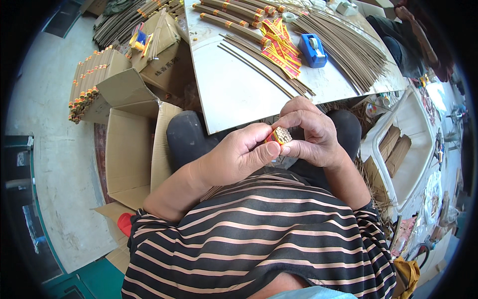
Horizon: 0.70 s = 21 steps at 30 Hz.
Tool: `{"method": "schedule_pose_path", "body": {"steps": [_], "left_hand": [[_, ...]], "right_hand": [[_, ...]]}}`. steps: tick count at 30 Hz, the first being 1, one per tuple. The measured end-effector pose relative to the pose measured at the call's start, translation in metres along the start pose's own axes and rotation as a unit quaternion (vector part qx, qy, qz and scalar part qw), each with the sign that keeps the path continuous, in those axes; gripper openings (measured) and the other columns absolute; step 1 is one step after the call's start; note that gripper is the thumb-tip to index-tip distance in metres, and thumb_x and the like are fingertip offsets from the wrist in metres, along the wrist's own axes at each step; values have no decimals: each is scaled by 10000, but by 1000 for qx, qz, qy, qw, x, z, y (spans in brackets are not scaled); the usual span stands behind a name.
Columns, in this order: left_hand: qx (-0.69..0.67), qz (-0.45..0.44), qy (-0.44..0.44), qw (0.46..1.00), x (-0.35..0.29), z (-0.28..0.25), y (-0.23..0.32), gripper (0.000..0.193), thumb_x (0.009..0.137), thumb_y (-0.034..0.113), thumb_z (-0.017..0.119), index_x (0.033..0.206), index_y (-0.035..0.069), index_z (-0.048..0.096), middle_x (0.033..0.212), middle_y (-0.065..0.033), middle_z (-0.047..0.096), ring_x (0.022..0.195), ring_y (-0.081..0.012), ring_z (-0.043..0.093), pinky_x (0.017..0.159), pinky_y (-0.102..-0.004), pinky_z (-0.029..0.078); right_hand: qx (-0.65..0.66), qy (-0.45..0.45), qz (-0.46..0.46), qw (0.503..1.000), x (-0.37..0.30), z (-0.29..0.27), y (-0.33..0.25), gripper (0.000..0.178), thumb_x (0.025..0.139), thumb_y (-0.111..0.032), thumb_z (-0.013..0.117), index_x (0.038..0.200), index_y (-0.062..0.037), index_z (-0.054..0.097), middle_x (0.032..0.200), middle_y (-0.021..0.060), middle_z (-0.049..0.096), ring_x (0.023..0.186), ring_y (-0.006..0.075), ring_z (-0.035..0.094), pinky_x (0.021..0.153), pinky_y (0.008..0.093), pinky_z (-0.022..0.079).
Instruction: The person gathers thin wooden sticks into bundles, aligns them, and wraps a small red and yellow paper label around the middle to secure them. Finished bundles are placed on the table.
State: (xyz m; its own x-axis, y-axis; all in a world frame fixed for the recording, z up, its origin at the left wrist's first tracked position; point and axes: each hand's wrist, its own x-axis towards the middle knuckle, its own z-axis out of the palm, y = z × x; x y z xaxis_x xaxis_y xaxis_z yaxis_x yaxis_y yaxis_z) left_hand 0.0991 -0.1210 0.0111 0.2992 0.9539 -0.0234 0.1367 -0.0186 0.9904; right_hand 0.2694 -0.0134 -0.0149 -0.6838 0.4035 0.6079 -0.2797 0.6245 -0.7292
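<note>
Above my lap, a bundle of incense sticks [283, 135] is held end-up, its packed pale tips facing me. A red and yellow paper label wraps the bundle just below the tips. My left hand [249, 145] grips it from the left, thumb lying across the near side of the label. From the right, my right hand [312, 133] pinches the bundle's end, thumb below and bent fingers above. The bundle's lower length is mostly hidden by my hands and left forearm. More red and yellow labels [282, 47] lie on the white table [224, 94] in front.
A blue tape dispenser [313, 52] stands beside the labels. Loose incense sticks [348, 47] fan across the table's right; banded bundles [231, 27] lie at its far left. An open cardboard box [128, 162] and stacked bundles [89, 82] are leftward. A white crate [416, 162] stands rightward.
</note>
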Motion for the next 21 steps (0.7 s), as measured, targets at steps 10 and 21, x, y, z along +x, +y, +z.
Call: {"method": "schedule_pose_path", "body": {"steps": [10, 21], "left_hand": [[-273, -90, -37, 957, 12, -4, 6, 448, 898, 422, 511, 1026, -7, 484, 766, -35, 515, 615, -66, 475, 535, -164, 402], [-213, 124, 189, 951, 31, -47, 50, 418, 889, 412, 534, 1008, 13, 495, 684, -63, 522, 494, -84, 458, 420, -197, 369]], "right_hand": [[42, 16, -20, 999, 11, -5, 14, 395, 599, -281, 813, 844, -37, 621, 832, 79, 566, 772, 197, 560, 674, 281, 453], [10, 225, 187, 956, 12, -50, 61, 163, 833, -97, 631, 961, 3, 611, 847, 37, 610, 766, 104, 547, 709, 229, 451]]}}
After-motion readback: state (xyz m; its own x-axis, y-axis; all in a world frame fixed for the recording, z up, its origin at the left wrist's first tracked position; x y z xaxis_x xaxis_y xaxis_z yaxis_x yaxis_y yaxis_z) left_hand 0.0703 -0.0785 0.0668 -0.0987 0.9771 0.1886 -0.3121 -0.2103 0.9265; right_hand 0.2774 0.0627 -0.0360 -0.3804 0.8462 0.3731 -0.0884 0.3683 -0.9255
